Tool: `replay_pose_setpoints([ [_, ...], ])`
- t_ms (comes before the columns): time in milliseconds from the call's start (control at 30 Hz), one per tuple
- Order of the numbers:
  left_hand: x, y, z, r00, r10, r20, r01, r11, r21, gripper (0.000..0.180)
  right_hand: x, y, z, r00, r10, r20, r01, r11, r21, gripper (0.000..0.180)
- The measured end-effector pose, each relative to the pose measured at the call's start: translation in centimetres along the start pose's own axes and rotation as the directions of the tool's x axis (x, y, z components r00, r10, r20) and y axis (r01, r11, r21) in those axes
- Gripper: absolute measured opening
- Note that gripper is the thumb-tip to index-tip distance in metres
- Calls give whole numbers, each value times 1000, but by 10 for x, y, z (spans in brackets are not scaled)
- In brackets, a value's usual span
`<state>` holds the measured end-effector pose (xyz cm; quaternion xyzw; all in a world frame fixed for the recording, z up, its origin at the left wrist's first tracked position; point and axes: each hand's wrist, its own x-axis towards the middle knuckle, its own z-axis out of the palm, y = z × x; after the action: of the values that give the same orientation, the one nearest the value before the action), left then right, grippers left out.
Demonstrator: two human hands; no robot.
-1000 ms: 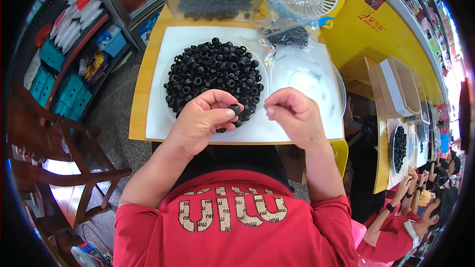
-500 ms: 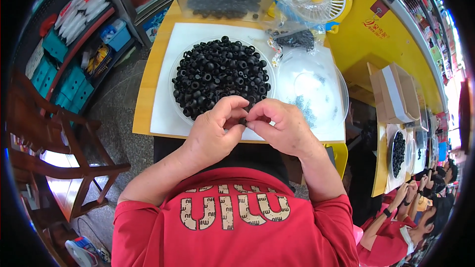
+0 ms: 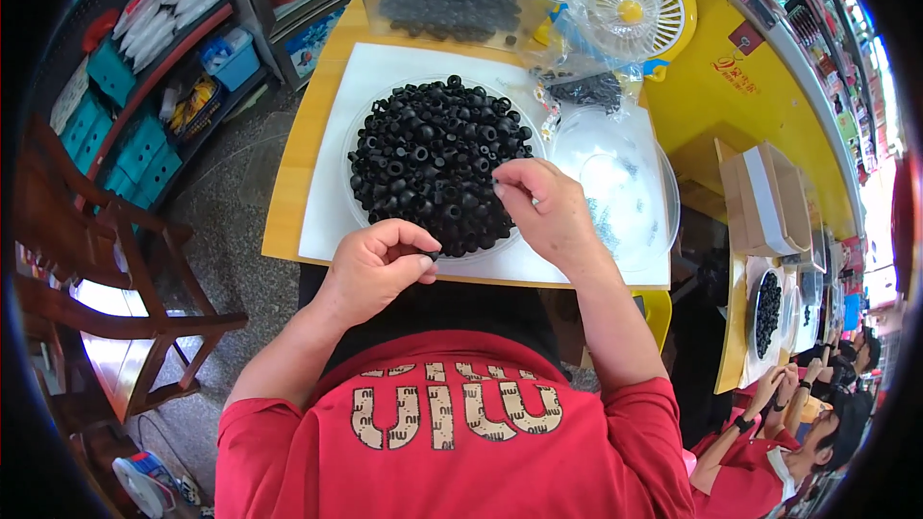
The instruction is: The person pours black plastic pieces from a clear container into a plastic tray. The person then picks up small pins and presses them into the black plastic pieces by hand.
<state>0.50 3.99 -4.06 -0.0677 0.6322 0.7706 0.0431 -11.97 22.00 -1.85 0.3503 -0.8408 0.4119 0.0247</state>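
A clear round tray (image 3: 358, 204) holds a heap of small black ring- and ball-shaped parts (image 3: 437, 159). At the tray's near edge, my left hand (image 3: 378, 267) pinches a small black part (image 3: 433, 255) between thumb and forefinger. My right hand (image 3: 550, 210) is over the tray's right side with thumb and forefinger pressed together. Whether a tiny piece sits between those fingertips is hard to make out against the black heap. Right of that hand lies a clear round lid or dish (image 3: 639, 194) with small bluish-grey bits scattered in it.
White sheeting (image 3: 327, 173) covers the wooden table (image 3: 291, 187). Behind stand a clear bin (image 3: 452, 0) of black parts, a plastic bag (image 3: 586, 86) and a yellow fan (image 3: 673, 0). A wooden chair (image 3: 159, 327) is at left; a co-worker (image 3: 760, 461) sits at right beside cardboard boxes (image 3: 769, 197).
My hands were together at the tray's near edge and have parted. The right one moved up and right over the heap; the left drew slightly left and down, still holding a small black part.
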Motion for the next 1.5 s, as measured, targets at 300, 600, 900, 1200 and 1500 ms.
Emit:
replay_pose_setpoints([
  [300,-1,-6,-8,1000,14,21,-12,996,-87,12,30,-14,23,970,-208,125,240,902,-360,13],
  [600,-1,-7,-9,999,3,45,1,998,-70,11,28,-13,17,948,-254,192,318,799,-511,5],
  [900,0,-7,-8,999,16,31,-15,999,-37,10,29,-15,10,979,-114,168,178,879,-443,8],
  [1200,1,-8,-6,998,29,47,-27,999,-42,11,60,-13,25,977,-156,148,206,873,-442,21],
  [1500,2,-9,-10,999,16,47,-17,1000,2,9,36,-13,12,976,-20,215,105,916,-388,23],
])
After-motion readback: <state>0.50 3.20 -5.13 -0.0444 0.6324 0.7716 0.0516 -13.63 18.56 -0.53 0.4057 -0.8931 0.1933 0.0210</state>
